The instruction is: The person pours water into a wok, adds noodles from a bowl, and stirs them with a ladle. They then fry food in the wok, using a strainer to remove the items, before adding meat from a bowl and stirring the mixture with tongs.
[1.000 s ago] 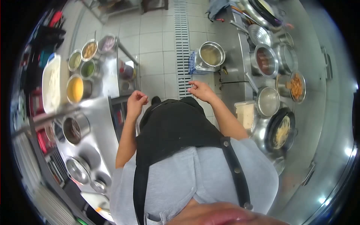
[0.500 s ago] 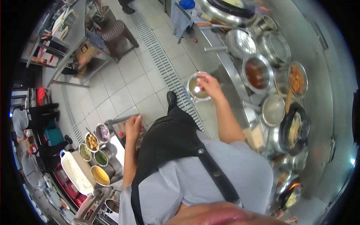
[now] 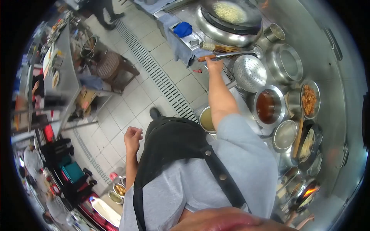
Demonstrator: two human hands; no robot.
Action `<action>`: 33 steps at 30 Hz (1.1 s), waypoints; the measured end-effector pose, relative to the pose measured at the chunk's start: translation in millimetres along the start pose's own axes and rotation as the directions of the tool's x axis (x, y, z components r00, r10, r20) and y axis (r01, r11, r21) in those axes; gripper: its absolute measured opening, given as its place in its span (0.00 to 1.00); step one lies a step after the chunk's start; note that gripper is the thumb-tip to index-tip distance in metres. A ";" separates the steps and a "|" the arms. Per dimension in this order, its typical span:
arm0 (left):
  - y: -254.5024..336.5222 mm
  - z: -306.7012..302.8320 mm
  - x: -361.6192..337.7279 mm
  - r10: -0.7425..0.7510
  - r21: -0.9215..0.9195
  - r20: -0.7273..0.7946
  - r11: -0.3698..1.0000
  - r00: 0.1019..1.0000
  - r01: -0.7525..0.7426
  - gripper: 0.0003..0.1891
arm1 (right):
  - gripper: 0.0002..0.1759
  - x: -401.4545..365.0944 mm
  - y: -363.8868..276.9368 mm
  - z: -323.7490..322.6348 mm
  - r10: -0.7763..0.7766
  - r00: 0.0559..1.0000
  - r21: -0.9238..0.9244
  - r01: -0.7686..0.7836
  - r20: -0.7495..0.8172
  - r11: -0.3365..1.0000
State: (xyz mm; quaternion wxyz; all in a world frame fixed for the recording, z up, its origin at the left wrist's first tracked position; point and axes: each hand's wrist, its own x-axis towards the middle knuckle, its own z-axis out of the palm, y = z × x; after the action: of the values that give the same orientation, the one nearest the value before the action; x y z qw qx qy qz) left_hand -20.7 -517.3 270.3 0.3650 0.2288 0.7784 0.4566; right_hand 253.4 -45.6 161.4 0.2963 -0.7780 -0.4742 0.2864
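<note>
Right hand (image 3: 214,66) moves forward to the ladle (image 3: 231,53) beside the strainer (image 3: 249,73); can't tell if fingers close. Ladle likely stiff, bowl-heavy; wooden handle (image 3: 202,59) suits gripping. Left hand (image 3: 133,138) hangs loosely bent, apparently empty.

Pale tile flr (image 3: 131,109) w/ slotted drain (image 3: 150,65); brn stool (image 3: 110,66) nr steel tbl (image 3: 66,73); shiny metal wall (image 3: 333,100).

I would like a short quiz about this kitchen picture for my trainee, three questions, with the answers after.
1. Which hand is at the wooden handle of the ladle?
2. True or false: neither hand touches the bowl of red liquid.
3. What is in the wok at the top of the picture: (a) green leaves, (b) pale strands, (c) orange pieces?
Key: 1. The right hand. 2. True. 3. b.
</note>
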 end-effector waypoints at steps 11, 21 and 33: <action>79.6 27.8 303.6 0.055 0.069 0.442 0.993 0.895 -0.095 0.12 | 0.25 44.3 -5.5 28.8 0.409 0.905 0.576 -0.399 0.120 0.713; 229.8 110.1 507.4 0.214 0.038 0.636 0.951 0.742 -0.307 0.09 | 0.10 -6.4 -100.0 -37.7 0.307 0.913 0.640 -0.069 -0.268 0.765; 301.6 256.2 517.6 0.306 0.118 0.787 0.778 0.536 -0.617 0.16 | 0.15 121.2 -189.4 -60.2 0.153 0.899 0.728 -0.424 0.411 0.539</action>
State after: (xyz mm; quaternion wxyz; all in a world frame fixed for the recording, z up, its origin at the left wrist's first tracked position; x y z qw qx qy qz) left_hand -140.1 123.2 268.0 0.4541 0.6591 0.5467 0.2458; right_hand 236.3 123.9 319.9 0.4871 -0.5749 -0.1959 0.6276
